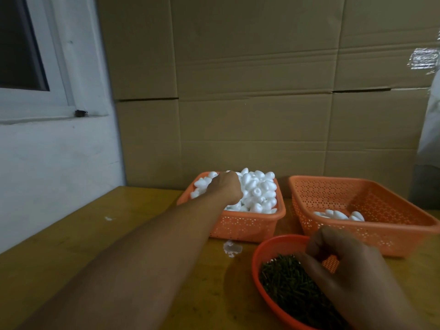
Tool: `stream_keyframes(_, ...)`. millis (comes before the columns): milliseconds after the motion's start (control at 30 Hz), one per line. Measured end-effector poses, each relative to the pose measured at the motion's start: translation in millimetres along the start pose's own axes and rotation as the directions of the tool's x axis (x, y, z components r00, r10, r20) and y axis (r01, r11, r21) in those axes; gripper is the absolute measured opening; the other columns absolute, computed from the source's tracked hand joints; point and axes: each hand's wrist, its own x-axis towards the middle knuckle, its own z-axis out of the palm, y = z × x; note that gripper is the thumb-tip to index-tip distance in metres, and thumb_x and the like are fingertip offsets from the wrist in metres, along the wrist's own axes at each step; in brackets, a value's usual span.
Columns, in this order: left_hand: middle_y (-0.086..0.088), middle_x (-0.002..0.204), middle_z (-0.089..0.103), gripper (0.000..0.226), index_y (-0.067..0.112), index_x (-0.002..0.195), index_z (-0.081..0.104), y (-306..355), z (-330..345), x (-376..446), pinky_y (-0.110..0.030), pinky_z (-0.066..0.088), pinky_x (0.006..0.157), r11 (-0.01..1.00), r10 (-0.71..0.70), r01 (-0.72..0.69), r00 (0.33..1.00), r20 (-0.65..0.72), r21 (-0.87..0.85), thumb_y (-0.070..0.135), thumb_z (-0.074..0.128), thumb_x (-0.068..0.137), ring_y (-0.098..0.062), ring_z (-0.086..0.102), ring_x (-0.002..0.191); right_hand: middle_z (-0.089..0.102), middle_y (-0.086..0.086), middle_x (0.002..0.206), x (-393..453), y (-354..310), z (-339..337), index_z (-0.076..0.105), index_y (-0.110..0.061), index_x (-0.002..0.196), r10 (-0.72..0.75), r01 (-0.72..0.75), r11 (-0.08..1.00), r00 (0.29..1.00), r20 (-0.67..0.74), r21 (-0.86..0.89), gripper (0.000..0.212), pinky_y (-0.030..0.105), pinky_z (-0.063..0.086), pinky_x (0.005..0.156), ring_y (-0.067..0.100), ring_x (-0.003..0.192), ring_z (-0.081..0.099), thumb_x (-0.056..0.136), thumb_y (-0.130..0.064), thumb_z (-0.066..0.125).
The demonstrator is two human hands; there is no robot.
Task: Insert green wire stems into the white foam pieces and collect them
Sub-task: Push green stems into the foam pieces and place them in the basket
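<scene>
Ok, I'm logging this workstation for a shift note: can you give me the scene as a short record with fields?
surface: wooden table
left hand: reaching into the foam pieces in the full orange basket
right hand: fingers curled over the green wire stems in the red bowl
collecting basket: holds a few foam pieces
backdrop: cardboard boxes

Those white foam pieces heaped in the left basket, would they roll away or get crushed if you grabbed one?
The white foam pieces look rounded and egg-like, so a loose one would probably roll. Being foam, they are likely very light, and a hard pinch might dent them. The left hand reaches into the heap, which stays piled above the basket rim.
</scene>
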Motion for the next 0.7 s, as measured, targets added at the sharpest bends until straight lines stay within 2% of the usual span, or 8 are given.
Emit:
stream_keyframes(100,-0.006,0.128,0.062,0.037,0.023,0.136,0.057,2.5,2.8,0.7,-0.037,0.049,0.089,1.000,0.003,-0.003,1.000,-0.018,0.007,0.034,0.055,0.101,-0.028,0.059,0.119,0.065,-0.011,0.066,-0.2,0.2,1.0,0.058,-0.033,0.063,-0.003,0.003,1.000,1.000,0.002,-0.001,0.029,0.036,0.049,0.073,0.006,0.067,0.066,0.067,-0.023,0.085)
stream_keyframes(233,-0.003,0.131,0.056,0.044,0.028,0.140,0.052,3.6,9.8,3.2,-0.045,0.047,0.104,0.999,-0.018,0.018,1.000,0.003,0.028,0.029,0.062,0.097,-0.027,0.053,0.124,0.066,-0.011,0.068,-0.7,0.6,1.3,0.058,-0.032,0.064,0.004,-0.003,1.000,1.000,0.010,-0.022,0.029,0.037,0.047,0.077,0.010,0.075,0.067,0.067,-0.023,0.085)
stream_keyframes(267,-0.003,0.130,0.056,0.041,0.027,0.138,0.054,4.0,10.5,3.1,-0.046,0.048,0.103,1.000,-0.027,0.027,1.000,0.001,0.001,0.032,0.060,0.098,-0.027,0.053,0.123,0.066,-0.011,0.068,-0.5,1.3,1.0,0.058,-0.032,0.064,0.004,-0.004,1.000,1.000,0.003,-0.031,0.029,0.039,0.047,0.077,0.012,0.078,0.067,0.068,-0.023,0.085)
stream_keyframes(333,-0.006,0.124,0.062,0.032,0.019,0.128,0.061,3.6,10.1,1.6,-0.045,0.049,0.099,0.998,-0.025,0.023,0.999,-0.031,-0.064,0.034,0.055,0.100,-0.028,0.057,0.117,0.065,-0.011,0.066,0.0,3.3,0.3,0.058,-0.033,0.064,0.000,0.000,1.000,1.000,-0.005,-0.030,0.029,0.030,0.042,0.073,0.009,0.075,0.067,0.068,-0.024,0.085)
stream_keyframes(367,-0.007,0.119,0.065,0.027,0.014,0.119,0.065,2.8,9.8,-0.8,-0.044,0.049,0.098,0.995,-0.007,0.001,0.998,-0.061,-0.101,0.032,0.056,0.100,-0.028,0.059,0.113,0.065,-0.012,0.066,0.4,4.4,-0.1,0.058,-0.033,0.065,-0.003,0.003,1.000,1.000,0.000,-0.021,0.027,0.029,0.043,0.071,0.007,0.071,0.066,0.069,-0.026,0.084)
stream_keyframes(467,-0.005,0.106,0.069,0.008,0.011,0.100,0.066,-0.4,8.6,-17.1,-0.039,0.049,0.091,0.966,0.074,-0.116,0.981,-0.180,-0.231,0.015,0.065,0.092,-0.025,0.062,0.103,0.065,-0.015,0.068,1.3,6.2,-0.6,0.059,-0.034,0.069,0.006,-0.006,1.000,1.000,0.021,-0.003,0.021,0.040,0.055,0.069,0.006,0.070,0.065,0.071,-0.032,0.080)
stream_keyframes(600,-0.002,0.095,0.071,0.007,0.011,0.097,0.066,-3.1,9.1,-46.5,-0.038,0.053,0.084,0.847,0.144,-0.283,0.937,-0.317,-0.450,0.008,0.067,0.090,-0.020,0.066,0.088,0.065,-0.013,0.069,0.7,4.8,0.0,0.058,-0.035,0.069,0.002,-0.001,1.000,1.000,0.028,-0.009,0.022,0.043,0.055,0.068,0.008,0.070,0.065,0.072,-0.030,0.080)
stream_keyframes(700,0.005,0.094,0.070,0.007,0.014,0.094,0.067,-2.9,9.3,-70.1,-0.030,0.054,0.081,0.737,0.176,-0.389,0.900,-0.399,-0.553,0.009,0.070,0.090,-0.010,0.066,0.092,0.065,-0.012,0.068,-0.7,2.1,0.2,0.058,-0.034,0.067,-0.001,0.002,1.000,0.999,0.037,-0.028,0.022,0.043,0.055,0.067,0.008,0.070,0.064,0.072,-0.032,0.079)
